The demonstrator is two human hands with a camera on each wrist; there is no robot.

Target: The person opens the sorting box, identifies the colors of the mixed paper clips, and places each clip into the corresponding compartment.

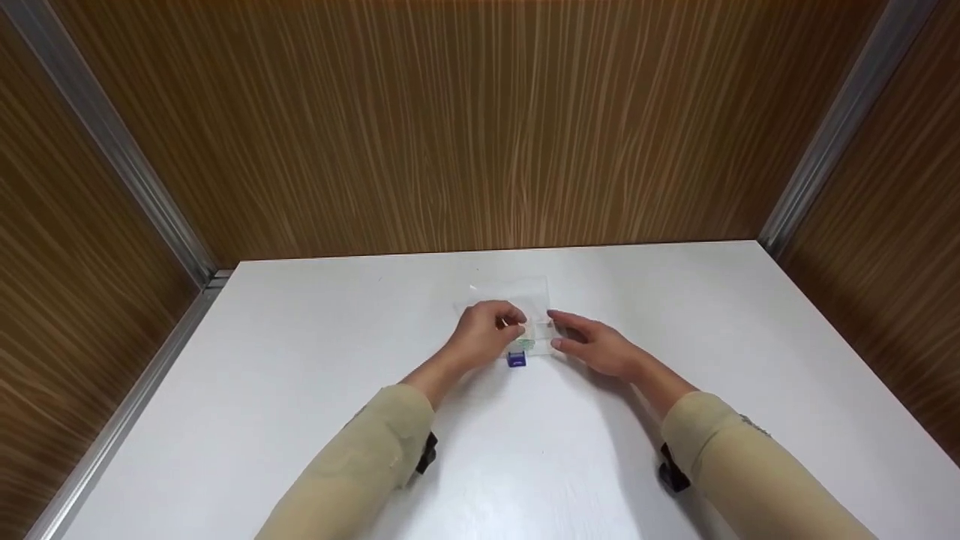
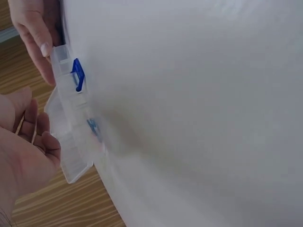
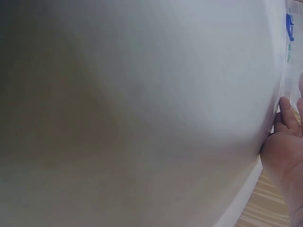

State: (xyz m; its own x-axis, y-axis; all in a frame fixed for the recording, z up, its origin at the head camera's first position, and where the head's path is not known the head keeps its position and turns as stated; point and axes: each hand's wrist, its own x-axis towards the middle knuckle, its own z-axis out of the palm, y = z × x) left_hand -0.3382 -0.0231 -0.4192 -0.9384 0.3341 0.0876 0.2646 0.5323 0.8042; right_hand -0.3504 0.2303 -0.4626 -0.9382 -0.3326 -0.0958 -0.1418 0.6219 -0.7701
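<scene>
A small clear plastic box with a blue latch lies on the white table, its latch side towards me. My left hand is at the box's left end, with its fingers curled onto it. My right hand reaches the right end with straighter fingers, and its thumb and forefinger touch that end. The left wrist view shows the box from the side, the blue latch, my left fingers curled against it and the right hand's fingertips on its far end. In the right wrist view, fingers rest by the box edge.
The white table sits in a wood-panelled alcove with metal corner strips. Walls close it in at the back and on both sides. Only the box stands on the table. Both forearms in beige sleeves lie over the near half.
</scene>
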